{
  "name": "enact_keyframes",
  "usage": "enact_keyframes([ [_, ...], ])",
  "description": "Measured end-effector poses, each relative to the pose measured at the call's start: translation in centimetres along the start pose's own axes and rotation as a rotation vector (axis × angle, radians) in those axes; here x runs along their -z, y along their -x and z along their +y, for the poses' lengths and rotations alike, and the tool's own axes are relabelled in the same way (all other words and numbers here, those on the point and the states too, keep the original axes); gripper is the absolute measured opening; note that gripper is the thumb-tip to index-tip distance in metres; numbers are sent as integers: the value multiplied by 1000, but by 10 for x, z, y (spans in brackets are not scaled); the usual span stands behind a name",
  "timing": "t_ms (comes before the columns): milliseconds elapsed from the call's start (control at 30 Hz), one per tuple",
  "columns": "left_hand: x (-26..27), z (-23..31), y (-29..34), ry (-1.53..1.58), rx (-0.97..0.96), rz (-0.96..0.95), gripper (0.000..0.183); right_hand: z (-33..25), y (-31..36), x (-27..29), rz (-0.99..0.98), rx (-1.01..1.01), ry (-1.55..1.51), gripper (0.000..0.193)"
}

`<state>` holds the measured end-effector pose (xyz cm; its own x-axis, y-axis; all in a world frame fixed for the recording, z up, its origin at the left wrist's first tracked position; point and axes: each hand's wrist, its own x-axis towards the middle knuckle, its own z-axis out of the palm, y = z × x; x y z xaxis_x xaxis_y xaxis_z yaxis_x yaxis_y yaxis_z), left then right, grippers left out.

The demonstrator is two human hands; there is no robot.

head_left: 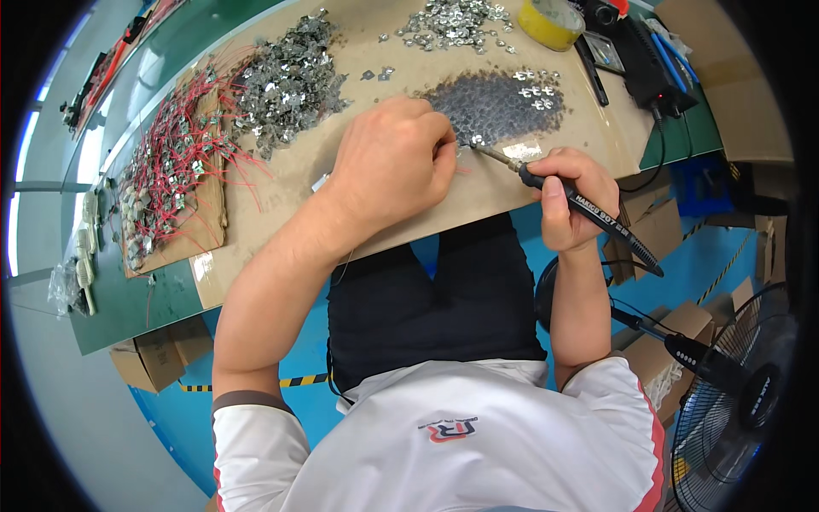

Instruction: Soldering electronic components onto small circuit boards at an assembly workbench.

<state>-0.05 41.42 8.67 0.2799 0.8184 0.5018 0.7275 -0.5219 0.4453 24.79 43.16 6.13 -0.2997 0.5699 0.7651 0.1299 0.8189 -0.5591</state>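
In my right hand (pixel 573 194) is a soldering iron (pixel 589 212) with a black handle, held like a pen. Its tip points left and meets or nearly meets a small shiny metal piece (pixel 476 139) at the near edge of a dark, scorched-looking patch (pixel 486 107) on the brown board. My left hand (pixel 394 158) is closed just left of the tip, fingers curled under and mostly hidden; what they pinch does not show. A short bit of thin red wire shows right of that hand. Several small metal clips (pixel 537 91) stand on the patch's far right part.
Red-wired metal pieces (pixel 175 162) pile up at left, beside a heap of loose metal clips (pixel 290 81). More clips (pixel 452 21) lie at the far side. Yellow tape (pixel 550 24), a black power box (pixel 648 68) and its cable occupy the far right. A fan (pixel 751 397) stands at lower right.
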Motion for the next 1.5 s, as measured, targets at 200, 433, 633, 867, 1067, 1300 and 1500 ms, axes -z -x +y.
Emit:
enact_keyframes([
  [200,-2,0,0,0,-25,16,5,-1,4,2,8,-46,12,13],
  [433,-2,0,-1,12,-19,2,5,0,2,3,24,-35,11,12],
  [633,-3,0,0,-6,-14,-14,5,0,3,0,54,-25,14,12],
  [867,-5,2,-1,-6,-31,8,5,1,-2,-1,55,18,7,11],
  [1067,-2,8,-2,82,91,-27,6,5,7,0,133,-37,-109,13],
  [1300,3,13,-5,385,285,6,16,8,12,-1,193,-91,-89,16],
  [1500,14,15,1,201,37,-158,6,7,11,0,170,-138,-95,14],
])
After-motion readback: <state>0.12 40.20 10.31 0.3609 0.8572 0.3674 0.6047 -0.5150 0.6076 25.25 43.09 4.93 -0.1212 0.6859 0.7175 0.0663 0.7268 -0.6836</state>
